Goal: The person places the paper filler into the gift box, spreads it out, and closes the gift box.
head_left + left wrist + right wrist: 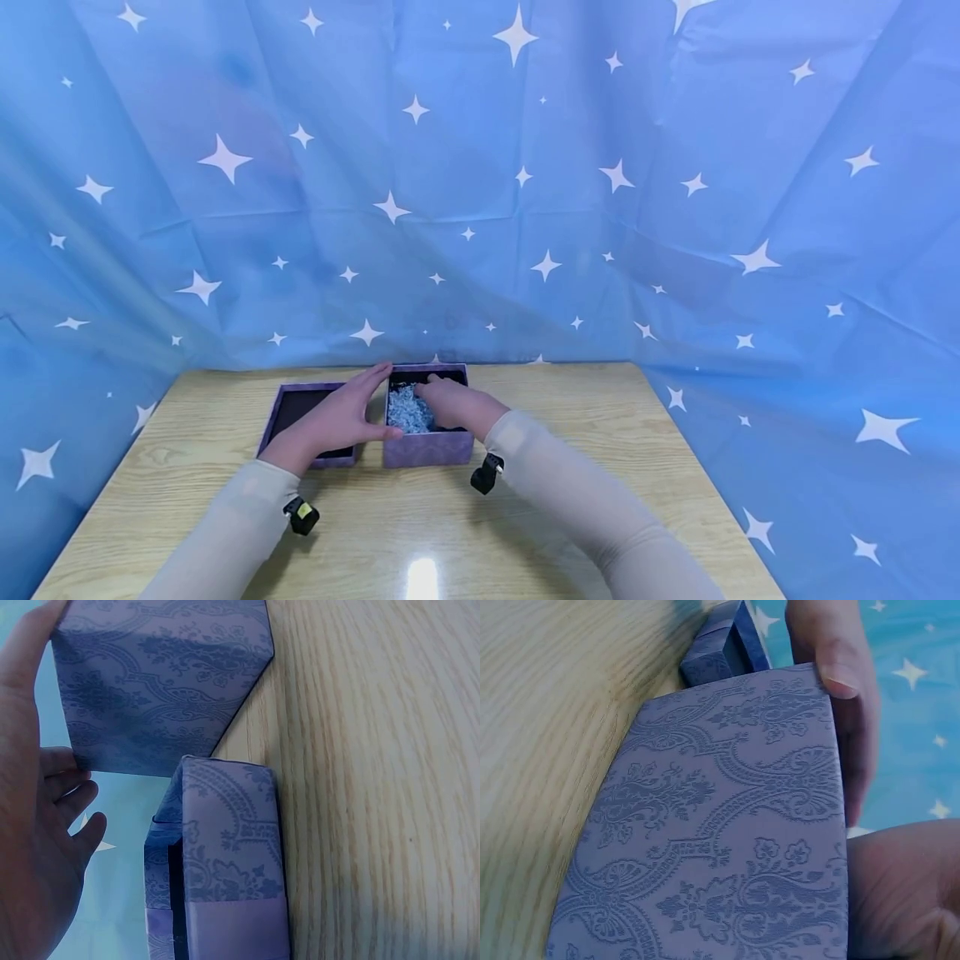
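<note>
Nearest you: bare worktop, glare patch on it, wrist cameras under both sleeves. Next out, your left hand spans the left side of the purple box, thumb at the near corner, fingers reaching to the far one, wide grip. Your right hand is down in the box, fingertips hidden; can't tell how far they're closed or whether they've got hold of anything.

Box sits upright and open toward the worktop's far edge, pale blue shredded filler showing in its left part. Shallow lid just left of it, dark inside up, partly under your left forearm.

Step looks like working the filler by hand. Brace the walls lightly, they're probably card. Use small finger moves, level it out to the corners, lift straight up so shreds don't ride over the rim.

Labels: yellow patch on the left wrist camera, nothing legible. Box and lid: damask print, no readable brand. Backdrop: stars only.
</note>
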The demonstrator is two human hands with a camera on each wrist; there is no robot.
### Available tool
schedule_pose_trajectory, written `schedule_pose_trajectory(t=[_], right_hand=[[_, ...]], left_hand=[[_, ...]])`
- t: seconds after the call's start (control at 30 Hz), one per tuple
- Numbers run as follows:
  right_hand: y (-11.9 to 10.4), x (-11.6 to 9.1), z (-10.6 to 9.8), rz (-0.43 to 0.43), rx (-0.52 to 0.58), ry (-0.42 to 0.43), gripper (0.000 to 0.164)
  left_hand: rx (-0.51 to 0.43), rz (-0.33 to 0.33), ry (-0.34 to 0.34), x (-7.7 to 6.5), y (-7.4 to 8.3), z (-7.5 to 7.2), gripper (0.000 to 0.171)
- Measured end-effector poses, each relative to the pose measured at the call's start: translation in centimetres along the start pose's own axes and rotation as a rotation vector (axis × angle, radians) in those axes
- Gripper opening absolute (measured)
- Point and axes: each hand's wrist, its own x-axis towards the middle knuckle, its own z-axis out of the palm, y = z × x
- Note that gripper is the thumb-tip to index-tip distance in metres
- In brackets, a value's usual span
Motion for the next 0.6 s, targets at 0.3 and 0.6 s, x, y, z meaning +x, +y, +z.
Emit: schedule_pose_trajectory(t=[0.3, 0.6], right_hand=[[1.7, -1.5, -2.7, -0.181, 0.123, 0.071, 0.073], [3.1, -0.3, -3.1, -0.399, 0.245, -0.050, 0.071]], left_hand=[[-0.006, -0.006, -0.009, 0.0, 0.0, 0.1, 0.121], [0.001, -0.008, -0.005, 0.0, -0.2, 0.2, 0.121]])
